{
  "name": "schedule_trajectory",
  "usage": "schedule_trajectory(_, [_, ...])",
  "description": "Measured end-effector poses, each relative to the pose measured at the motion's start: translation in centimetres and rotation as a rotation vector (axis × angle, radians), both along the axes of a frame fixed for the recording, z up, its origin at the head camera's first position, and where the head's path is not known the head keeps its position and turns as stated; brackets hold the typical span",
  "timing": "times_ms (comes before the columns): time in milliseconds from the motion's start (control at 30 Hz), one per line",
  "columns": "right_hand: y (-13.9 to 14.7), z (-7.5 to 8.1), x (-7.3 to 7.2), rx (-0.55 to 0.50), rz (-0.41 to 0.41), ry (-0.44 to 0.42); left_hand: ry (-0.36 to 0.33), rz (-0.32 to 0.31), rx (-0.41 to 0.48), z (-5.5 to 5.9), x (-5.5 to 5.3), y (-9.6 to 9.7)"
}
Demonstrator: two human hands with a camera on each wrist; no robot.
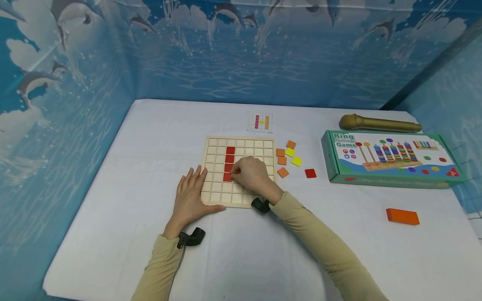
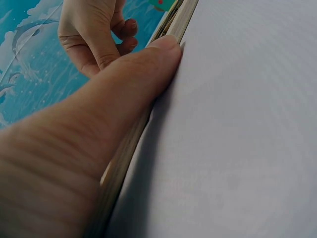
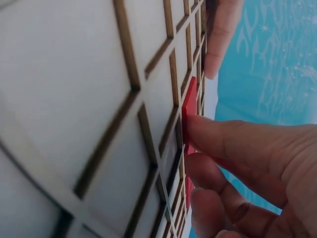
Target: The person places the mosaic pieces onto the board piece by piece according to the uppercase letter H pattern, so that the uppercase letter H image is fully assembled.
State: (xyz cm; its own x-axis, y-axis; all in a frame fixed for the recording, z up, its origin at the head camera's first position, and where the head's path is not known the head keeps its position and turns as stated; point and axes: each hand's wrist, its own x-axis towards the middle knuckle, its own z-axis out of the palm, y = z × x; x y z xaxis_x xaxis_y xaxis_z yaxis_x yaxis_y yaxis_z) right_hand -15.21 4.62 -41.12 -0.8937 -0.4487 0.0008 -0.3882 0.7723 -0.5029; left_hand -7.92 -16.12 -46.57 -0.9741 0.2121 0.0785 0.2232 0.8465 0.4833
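A pale wooden grid board lies on the white table with a column of several red square tiles in its cells. My left hand is spread at the board's near left corner, fingers along the left side. In the left wrist view its thumb rests against the board's edge. Over the board, my right hand has its fingertips at the lowest red tile. The right wrist view shows thumb and finger pinching a red tile, which stands slightly proud of the grid.
Right of the board lie several loose orange tiles, two yellow tiles and one red tile. A pattern card lies behind the board. Farther right are a Ring Challenge Game box, a gold microphone and an orange block.
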Motion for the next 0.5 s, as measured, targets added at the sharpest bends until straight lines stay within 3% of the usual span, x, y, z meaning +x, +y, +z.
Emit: schedule_trajectory(500, [1.00, -0.38, -0.11, -0.038, 0.077, -0.103, -0.013, -0.001, -0.002, 0.16, 0.06, 0.05])
